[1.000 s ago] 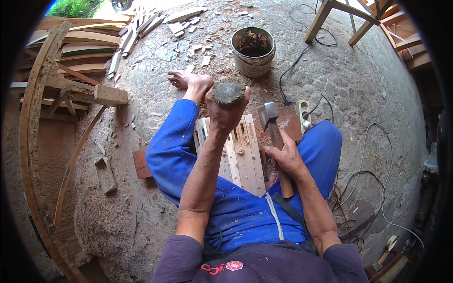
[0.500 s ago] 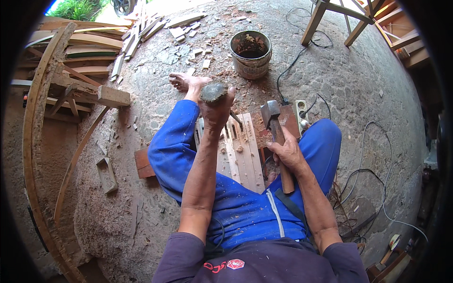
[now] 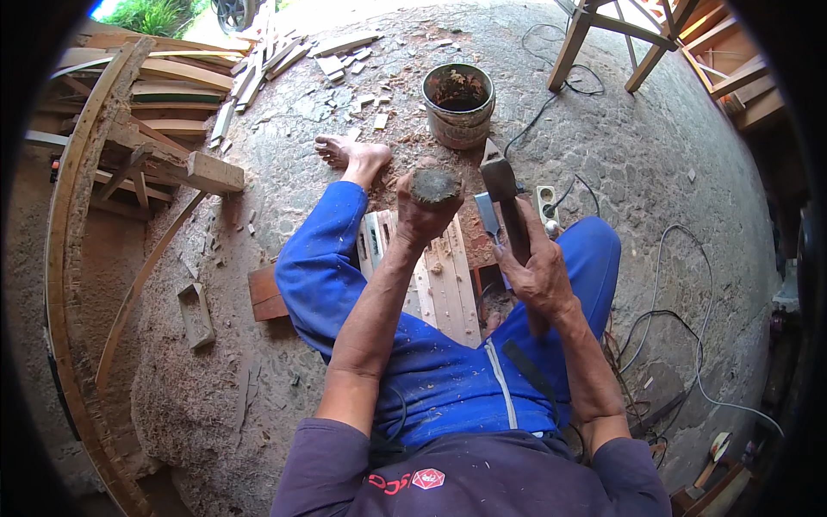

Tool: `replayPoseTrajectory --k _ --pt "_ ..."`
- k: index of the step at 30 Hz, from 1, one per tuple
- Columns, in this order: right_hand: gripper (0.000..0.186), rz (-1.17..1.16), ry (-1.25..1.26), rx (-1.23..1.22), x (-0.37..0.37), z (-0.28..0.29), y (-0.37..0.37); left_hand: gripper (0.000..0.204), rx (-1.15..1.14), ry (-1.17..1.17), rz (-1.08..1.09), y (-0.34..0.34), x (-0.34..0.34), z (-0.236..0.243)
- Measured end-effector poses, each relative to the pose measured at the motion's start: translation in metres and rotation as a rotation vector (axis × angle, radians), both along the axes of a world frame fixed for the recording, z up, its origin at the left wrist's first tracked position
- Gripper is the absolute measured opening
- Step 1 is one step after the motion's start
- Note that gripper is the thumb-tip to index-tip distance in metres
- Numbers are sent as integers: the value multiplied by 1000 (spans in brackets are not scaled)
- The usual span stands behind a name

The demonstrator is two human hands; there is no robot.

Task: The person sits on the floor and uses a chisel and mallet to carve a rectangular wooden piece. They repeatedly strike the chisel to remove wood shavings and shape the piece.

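My left hand [image 3: 418, 222] is wrapped round a tool with a round, frayed wooden butt [image 3: 435, 184], probably a chisel handle; its lower end is hidden behind the hand. Below it, between my legs, lie pale wooden boards [image 3: 448, 297] with dark slots cut in them and shavings on top. To the right, my right hand [image 3: 540, 271] grips a hammer [image 3: 498, 179] by its wooden handle, the steel head pointing up and away from me. A flat blade of another chisel [image 3: 488, 213] shows just left of the hammer handle, partly hidden by it.
A dirty bucket [image 3: 459, 112] stands ahead, with wood offcuts [image 3: 332, 65] to its left. A power strip [image 3: 546, 203] with cables sits beside my right knee. Long curved timbers [image 3: 73, 215] line the left side, and a wooden stand [image 3: 577, 52] is at the far right.
My left hand has shifted right and nearer with its tool. The hammer has come up and turned, its head now higher. The other chisel's blade has come into sight beside it.
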State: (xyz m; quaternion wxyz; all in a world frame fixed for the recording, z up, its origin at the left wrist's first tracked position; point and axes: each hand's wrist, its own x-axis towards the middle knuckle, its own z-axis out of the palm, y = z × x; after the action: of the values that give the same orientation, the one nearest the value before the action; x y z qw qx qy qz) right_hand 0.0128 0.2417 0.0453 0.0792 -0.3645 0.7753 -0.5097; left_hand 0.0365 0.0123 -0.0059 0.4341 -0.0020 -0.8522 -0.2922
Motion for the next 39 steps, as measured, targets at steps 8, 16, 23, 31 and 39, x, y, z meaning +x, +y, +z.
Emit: replayPoseTrajectory --k 8,16,23,31,39 --pt "88 89 637 -39 5 104 -4 15 136 65 -88 8 10 1" --pt "77 177 379 340 -4 81 -10 21 95 -50 -78 4 -1 -6" --pt "78 -35 521 -388 4 139 -15 13 334 -100 -65 10 2 -11" --pt "75 178 501 364 -4 67 -12 22 123 -87 -57 5 9 -16" --pt "68 -115 649 -642 -9 173 -41 9 325 -274 10 2 10 -19"
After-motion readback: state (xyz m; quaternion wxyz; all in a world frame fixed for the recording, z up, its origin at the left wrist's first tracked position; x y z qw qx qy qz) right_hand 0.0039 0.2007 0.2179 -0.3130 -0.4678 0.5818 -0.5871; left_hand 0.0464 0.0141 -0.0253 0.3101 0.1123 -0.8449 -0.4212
